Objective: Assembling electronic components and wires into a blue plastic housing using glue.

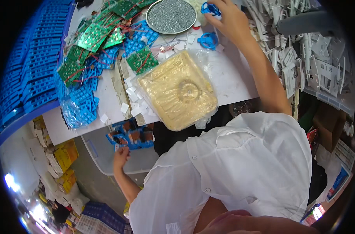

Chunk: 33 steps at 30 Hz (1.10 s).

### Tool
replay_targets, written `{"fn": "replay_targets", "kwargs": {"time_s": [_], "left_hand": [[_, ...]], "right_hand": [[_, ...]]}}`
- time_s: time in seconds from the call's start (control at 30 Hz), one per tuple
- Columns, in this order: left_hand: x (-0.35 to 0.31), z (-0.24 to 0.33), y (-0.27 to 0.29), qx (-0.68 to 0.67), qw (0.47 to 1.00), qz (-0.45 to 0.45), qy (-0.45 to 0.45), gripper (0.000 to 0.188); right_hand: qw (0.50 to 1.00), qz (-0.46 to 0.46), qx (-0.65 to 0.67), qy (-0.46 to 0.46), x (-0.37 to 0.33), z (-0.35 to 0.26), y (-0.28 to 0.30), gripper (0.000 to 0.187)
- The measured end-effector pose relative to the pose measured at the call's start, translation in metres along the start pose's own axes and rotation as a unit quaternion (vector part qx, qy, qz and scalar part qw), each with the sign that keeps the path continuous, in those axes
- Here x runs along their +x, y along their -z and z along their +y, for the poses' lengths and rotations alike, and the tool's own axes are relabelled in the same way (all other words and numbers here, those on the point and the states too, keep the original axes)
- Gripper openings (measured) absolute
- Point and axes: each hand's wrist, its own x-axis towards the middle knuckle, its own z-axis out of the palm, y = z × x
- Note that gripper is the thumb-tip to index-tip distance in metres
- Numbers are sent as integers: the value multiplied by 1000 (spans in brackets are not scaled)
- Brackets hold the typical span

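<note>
At the far edge of the table, my right hand point(232, 24) pinches a blue ring-shaped plastic part point(211, 8). A similar blue plastic part point(207, 40) lies on the table just below it. My left hand point(122, 156) is low beside the table with its fingers curled, at the rim of a translucent plastic bin point(99, 154). Blue and brown parts point(132, 136) lie in that bin, close to my fingertips. Whatever the left fingers hold, if anything, is hidden. A gold-coloured square pad wrapped in clear plastic point(177, 91) lies at the table's front edge.
A round metal tray of small grey metal pieces point(171, 17) stands at the back. Green circuit boards with red wires point(93, 37) pile up on the left, beside stacked blue panels point(39, 58). White plastic parts point(290, 70) heap up on the right. White foam squares point(134, 95) are scattered about.
</note>
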Motion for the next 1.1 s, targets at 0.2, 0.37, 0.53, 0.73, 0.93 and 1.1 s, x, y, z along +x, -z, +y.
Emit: {"fn": "replay_targets", "kwargs": {"time_s": [0.2,0.37,0.53,0.73,0.93,1.1], "left_hand": [[-126,226,-15,143,922,151,-328,14],[-112,307,-90,177,756,111,-620,37],[-78,329,-128,193,688,89,-694,41],[-75,325,-128,228,683,84,-689,42],[-74,324,-127,252,689,101,-672,44],[-82,323,-127,308,683,115,-652,45]], "right_hand": [[955,-73,200,208,-110,-73,23,45],[953,-107,163,234,-127,-86,13,51],[946,-90,172,261,-127,-79,3,47],[956,-77,165,232,-138,-78,1,45],[971,-64,141,182,-143,-84,2,39],[976,-71,106,176,-146,-79,5,34]]}}
